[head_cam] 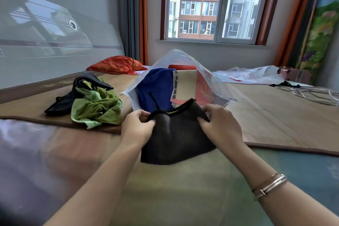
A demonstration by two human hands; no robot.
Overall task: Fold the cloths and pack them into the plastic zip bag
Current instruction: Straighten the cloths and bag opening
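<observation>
I hold the black cloth (176, 139) at the mouth of the plastic zip bag (185, 60), which lies open on the bed mat (275, 115). My left hand (136, 128) and right hand (218, 125) each pinch its top edge. Inside the bag I see a blue cloth (156, 86) and a cream-pink cloth (189, 86). Left of the bag lies a green cloth (97, 106), crumpled.
</observation>
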